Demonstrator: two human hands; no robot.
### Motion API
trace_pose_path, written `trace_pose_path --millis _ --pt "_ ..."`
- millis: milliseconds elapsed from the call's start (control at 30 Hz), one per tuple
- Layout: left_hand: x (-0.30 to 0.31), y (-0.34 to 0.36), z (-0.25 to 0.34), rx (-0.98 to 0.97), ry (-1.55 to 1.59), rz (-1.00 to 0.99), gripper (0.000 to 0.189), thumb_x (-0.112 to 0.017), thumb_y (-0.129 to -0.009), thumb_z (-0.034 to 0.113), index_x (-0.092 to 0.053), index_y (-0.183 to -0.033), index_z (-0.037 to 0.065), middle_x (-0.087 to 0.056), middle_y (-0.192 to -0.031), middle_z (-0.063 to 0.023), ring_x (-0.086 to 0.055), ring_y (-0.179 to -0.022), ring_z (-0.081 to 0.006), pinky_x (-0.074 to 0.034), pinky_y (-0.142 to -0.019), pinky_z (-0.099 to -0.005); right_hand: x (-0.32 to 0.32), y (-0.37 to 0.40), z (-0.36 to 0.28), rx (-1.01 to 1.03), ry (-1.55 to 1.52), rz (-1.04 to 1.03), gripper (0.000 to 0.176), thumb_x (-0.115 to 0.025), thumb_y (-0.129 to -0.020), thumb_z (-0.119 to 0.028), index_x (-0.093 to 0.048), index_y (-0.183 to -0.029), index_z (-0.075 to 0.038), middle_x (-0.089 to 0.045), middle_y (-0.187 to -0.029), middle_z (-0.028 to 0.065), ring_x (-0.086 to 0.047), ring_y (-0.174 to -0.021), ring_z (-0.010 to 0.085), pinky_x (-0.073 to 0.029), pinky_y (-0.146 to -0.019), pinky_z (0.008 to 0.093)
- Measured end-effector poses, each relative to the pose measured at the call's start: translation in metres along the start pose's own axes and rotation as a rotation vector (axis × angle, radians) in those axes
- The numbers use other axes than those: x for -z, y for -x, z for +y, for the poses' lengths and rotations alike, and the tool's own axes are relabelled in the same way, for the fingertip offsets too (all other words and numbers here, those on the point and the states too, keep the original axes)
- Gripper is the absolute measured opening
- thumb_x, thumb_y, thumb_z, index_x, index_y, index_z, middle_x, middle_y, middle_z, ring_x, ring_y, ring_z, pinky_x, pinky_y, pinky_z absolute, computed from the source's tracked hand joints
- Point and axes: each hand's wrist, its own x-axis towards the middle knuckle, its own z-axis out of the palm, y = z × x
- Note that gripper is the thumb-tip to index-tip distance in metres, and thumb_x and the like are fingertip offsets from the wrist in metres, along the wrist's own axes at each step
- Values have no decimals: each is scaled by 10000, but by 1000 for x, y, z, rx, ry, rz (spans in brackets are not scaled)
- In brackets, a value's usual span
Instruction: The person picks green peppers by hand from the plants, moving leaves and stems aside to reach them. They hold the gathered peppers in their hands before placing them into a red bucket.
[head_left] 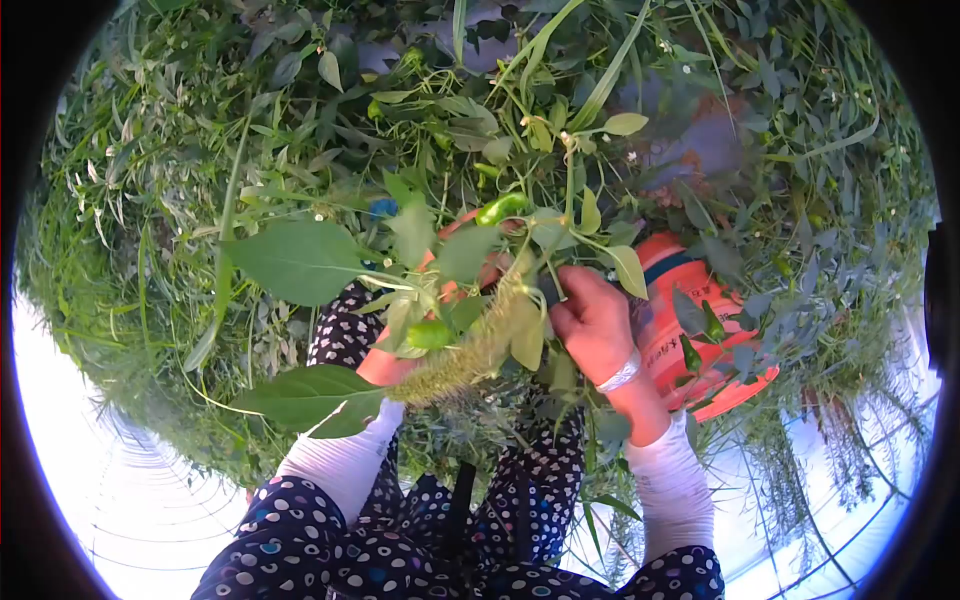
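Observation:
Among the pepper plants, my right hand (594, 325) has its fingers curled together at the stems; what they hold, if anything, is hidden. A silver bracelet (621, 372) circles that wrist. My left hand (385, 366) is mostly covered by leaves and a bristly seed head (455, 368), and its fingers cannot be made out. One green pepper (502, 209) hangs just above the space between my hands. Another green pepper (430, 335) shows in front of my left hand. A large leaf (300, 262) spreads at the left.
An orange-red bucket (680, 345) with a dark band stands tilted just right of my right hand. Dense plants and long grass (150, 250) surround my hands. Dotted dark clothing (300, 540) covers my lap and legs. Pale greenhouse film (130, 500) shows at the lower edges.

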Motion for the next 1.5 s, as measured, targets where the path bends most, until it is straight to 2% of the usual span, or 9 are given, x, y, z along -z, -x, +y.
trace_pose_path --millis 167,367,500,633,800,1033,1100,1200,1500 --pt "2 -1 -4 14 -39 10 522 -635 -790 239 -449 -1227 21 -559 -1118 -98 -584 -955 -186 -483 -823 -306 -11 2 10 326 31 123 246 -589 -669 19 -624 -907 -30 -618 -869 157 -596 -757 353 -489 -660 359" --pt "1 -12 -11 20 -109 16 446 -603 -792 191 -480 -1191 35 -567 -1098 -110 -590 -939 -207 -485 -798 -315 42 -6 -19 51 -401 445 150 -536 -853 9 -606 -983 -14 -602 -845 44 -541 -699 108 -448 -666 228" --pt "-2 -9 -16 38 -176 54 401 -582 -792 159 -501 -1168 45 -572 -1085 -118 -594 -928 -222 -487 -780 -321 67 -2 -85 353 -455 610 155 -522 -860 3 -614 -984 -7 -599 -878 53 -547 -712 95 -451 -668 218" --pt "-8 -6 -13 68 -372 101 361 -561 -793 126 -522 -1144 54 -578 -1072 -126 -598 -917 -236 -488 -763 -327 52 -19 -140 648 -37 76 192 -561 -767 14 -600 -953 -14 -593 -831 111 -575 -729 219 -464 -666 283" --pt "-17 -9 -14 87 -792 186 322 -534 -794 86 -547 -1115 66 -584 -1055 -136 -603 -903 -254 -490 -742 -335 16 -52 -101 461 810 -139 189 -629 -710 -53 -559 -885 -35 -578 -860 148 -593 -820 314 -494 -680 416" --pt "-17 -17 -17 -256 -835 38 279 -559 -782 72 -599 -1059 67 -615 -954 -129 -606 -857 -291 -493 -722 -359 26 -38 -95 313 563 -84 335 -685 -683 -98 -494 -954 -50 -565 -831 159 -576 -811 341 -474 -689 429" --pt "-28 -12 -8 -119 -682 81 261 -576 -777 92 -621 -1033 79 -616 -958 -130 -602 -864 -300 -497 -715 -365 26 -33 -90 265 571 -67 317 -693 -667 -107 -509 -916 -45 -562 -825 157 -569 -790 350 -466 -671 438" --pt "-33 -8 -7 -150 -1317 39 276 -608 -748 129 -615 -1024 120 -595 -1026 -101 -571 -972 -259 -480 -771 -363 31 -32 -85 277 755 -106 258 -688 -653 -108 -544 -858 -42 -564 -819 147 -556 -784 337 -457 -681 431" --pt "-26 -16 -7 -280 -1296 -184 290 -646 -695 114 -582 -976 92 -562 -1033 -43 -480 -1114 -261 -452 -893 -338 36 -26 -83 371 767 -220 225 -678 -636 -144 -629 -848 -89 -592 -758 112 -529 -878 297 -422 -815 449"
